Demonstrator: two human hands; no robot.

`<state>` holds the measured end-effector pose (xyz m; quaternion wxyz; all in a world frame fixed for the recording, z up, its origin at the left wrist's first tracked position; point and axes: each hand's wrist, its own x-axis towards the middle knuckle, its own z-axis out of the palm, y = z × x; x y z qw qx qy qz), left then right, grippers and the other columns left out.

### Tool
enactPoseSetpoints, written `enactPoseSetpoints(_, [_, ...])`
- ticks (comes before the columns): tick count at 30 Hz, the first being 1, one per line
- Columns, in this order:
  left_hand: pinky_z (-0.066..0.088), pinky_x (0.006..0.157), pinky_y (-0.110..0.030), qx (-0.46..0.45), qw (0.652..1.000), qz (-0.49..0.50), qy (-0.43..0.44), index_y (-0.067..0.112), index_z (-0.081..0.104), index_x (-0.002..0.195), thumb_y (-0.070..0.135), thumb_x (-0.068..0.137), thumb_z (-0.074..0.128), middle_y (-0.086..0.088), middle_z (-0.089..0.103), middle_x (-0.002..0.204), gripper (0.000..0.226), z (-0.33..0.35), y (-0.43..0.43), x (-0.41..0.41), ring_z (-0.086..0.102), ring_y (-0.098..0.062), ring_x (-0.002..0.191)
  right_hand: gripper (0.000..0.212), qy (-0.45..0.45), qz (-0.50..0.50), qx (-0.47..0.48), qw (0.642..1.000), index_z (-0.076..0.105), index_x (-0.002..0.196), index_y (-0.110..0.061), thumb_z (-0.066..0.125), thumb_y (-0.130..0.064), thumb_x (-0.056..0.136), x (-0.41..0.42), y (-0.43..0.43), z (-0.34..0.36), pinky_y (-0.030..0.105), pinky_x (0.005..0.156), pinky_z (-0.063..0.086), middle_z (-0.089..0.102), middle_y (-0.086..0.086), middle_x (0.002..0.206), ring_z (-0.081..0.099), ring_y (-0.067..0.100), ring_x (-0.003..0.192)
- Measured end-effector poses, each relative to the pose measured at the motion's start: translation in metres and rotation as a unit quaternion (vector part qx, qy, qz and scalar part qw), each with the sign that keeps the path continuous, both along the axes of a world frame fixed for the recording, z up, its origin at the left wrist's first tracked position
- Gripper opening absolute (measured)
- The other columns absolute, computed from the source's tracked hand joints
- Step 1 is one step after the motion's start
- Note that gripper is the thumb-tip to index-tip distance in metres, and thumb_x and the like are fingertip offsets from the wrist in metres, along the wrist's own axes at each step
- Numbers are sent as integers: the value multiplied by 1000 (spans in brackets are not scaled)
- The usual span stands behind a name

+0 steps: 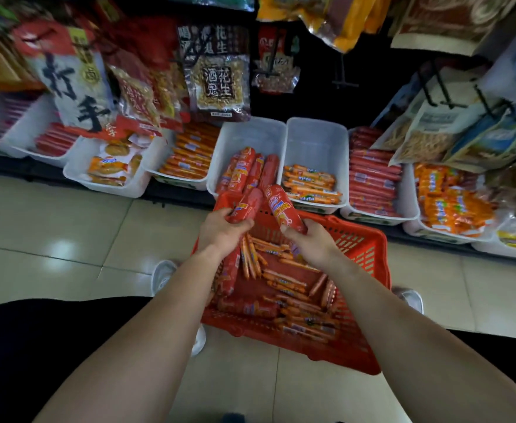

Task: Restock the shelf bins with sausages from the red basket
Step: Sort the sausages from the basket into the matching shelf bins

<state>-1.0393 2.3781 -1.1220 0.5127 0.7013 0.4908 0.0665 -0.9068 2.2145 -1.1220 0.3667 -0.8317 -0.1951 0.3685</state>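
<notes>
A red basket (369,248) stands on the tiled floor, holding thick red sausages and several thin orange ones. My left hand (220,232) grips a thick red sausage (247,206) above the basket's far rim. Beside it my right hand (314,239) grips another thick red sausage (282,207), tilted up toward the shelf. Straight ahead a white bin (250,132) holds several of the same thick red sausages (247,170). The white bin (314,138) to its right has thin orange sausages at its front.
More white bins with red and orange sausages line the bottom shelf left (186,160) and right (372,175). Snack bags (217,71) hang on hooks above the bins. White shoes (163,274) stand on the floor either side of the basket.
</notes>
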Motion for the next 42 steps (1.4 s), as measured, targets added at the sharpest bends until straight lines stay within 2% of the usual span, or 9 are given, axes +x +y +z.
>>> enactPoseSetpoints(6, [57,84,-34,-12,998,53,-24,20,73,110,37,79,81,3,74,92,36,-29,26,6,71,-17,83,40,-4,-21,-33,999,58,111,-17,58,-53,92,21,64,-28,33,67,48,67,2,88,66,24,78])
enactPoseSetpoints(10, [59,79,-37,-39,995,81,-44,23,72,91,29,83,79,6,73,80,12,-43,47,6,71,-17,75,37,-9,-59,-54,997,57,102,-12,54,-49,96,47,123,-35,32,68,46,65,5,84,63,26,74])
enactPoseSetpoints(12, [60,77,-39,-38,993,99,-57,27,70,85,27,84,78,6,74,78,9,-47,54,5,72,-17,74,47,-20,-80,-72,994,62,110,-7,52,-50,95,59,151,-40,31,70,42,68,12,99,66,33,89])
enactPoseSetpoints(17, [57,64,-26,-49,985,144,-85,19,71,101,28,86,77,12,73,71,18,-48,64,8,71,-4,63,62,-54,-101,-113,987,42,135,-9,43,-55,94,74,191,-41,34,84,47,63,8,118,65,34,104])
enactPoseSetpoints(20, [52,56,-14,-24,986,139,-88,24,68,104,30,86,76,13,72,77,20,-46,73,11,69,3,63,58,-112,-47,-147,982,48,132,-13,47,-50,87,74,192,-44,40,86,53,63,10,119,66,34,100])
enactPoseSetpoints(26, [57,86,-35,31,994,92,-55,20,65,124,37,86,73,9,73,98,43,-45,108,32,69,-8,83,27,-163,65,-166,970,64,82,-17,51,-38,91,59,159,-46,31,63,46,65,3,84,62,25,76])
enactPoseSetpoints(31, [48,80,-29,62,998,9,-27,18,53,132,25,89,71,0,67,110,47,-47,135,78,64,-17,93,21,-157,68,-135,976,70,100,-22,54,-33,91,57,143,-58,31,67,46,68,1,94,63,23,84])
enactPoseSetpoints(37, [51,99,-46,71,997,4,6,19,40,145,24,90,72,-8,62,128,64,-67,156,125,62,-27,114,23,-158,67,-112,979,71,103,-27,53,-32,90,58,139,-76,35,74,53,68,-2,105,64,21,91])
enactPoseSetpoints(42, [52,95,-41,131,988,-25,73,18,55,134,23,92,65,-8,65,123,44,-78,151,124,63,-27,110,22,-158,67,-96,980,70,106,-25,54,-31,92,62,135,-78,33,75,51,66,-2,108,64,20,95])
